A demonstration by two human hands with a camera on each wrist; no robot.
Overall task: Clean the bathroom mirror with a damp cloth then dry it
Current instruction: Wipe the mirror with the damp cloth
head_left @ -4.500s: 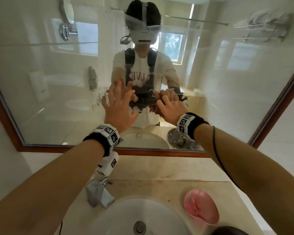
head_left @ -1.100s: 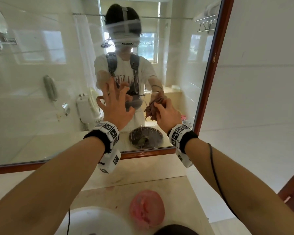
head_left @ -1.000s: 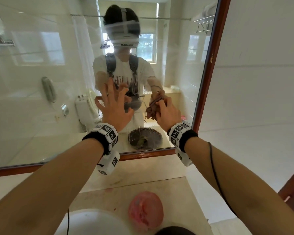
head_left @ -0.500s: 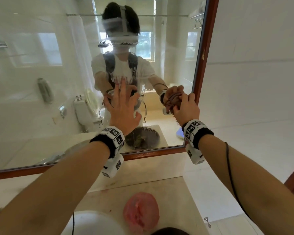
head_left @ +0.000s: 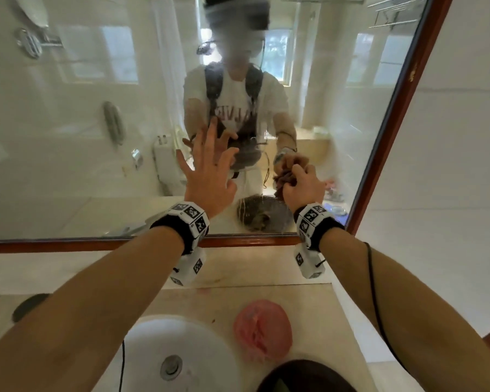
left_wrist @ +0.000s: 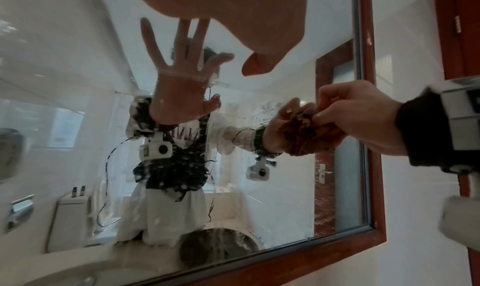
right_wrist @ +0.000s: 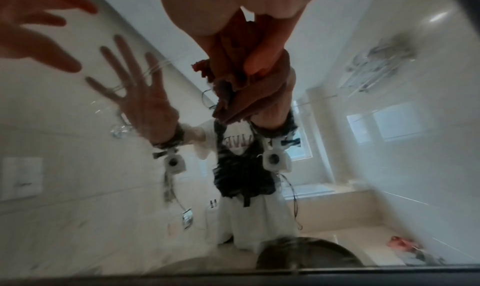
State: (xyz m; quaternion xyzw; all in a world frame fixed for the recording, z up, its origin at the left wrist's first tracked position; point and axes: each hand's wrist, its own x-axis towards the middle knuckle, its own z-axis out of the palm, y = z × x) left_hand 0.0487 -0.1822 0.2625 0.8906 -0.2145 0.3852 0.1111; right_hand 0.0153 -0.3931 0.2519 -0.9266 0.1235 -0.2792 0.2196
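The wood-framed mirror fills the wall ahead, its glass streaked and spotted with drops. My left hand is spread flat with straight fingers, fingertips against the glass near the middle. My right hand grips a bunched brown cloth and holds it on the glass, low and to the right. The left wrist view shows that cloth pinched in the right hand, short of the mirror's right frame. In the right wrist view the cloth hangs from my fingers against the glass.
Below the mirror a beige counter holds a white sink and a pink soap dish. A dark rounded object sits at the bottom edge. A white tiled wall lies right of the frame.
My right hand swept the cloth right, up to the mirror's right frame, then came back left and a little lower. My left hand stayed spread on the glass.
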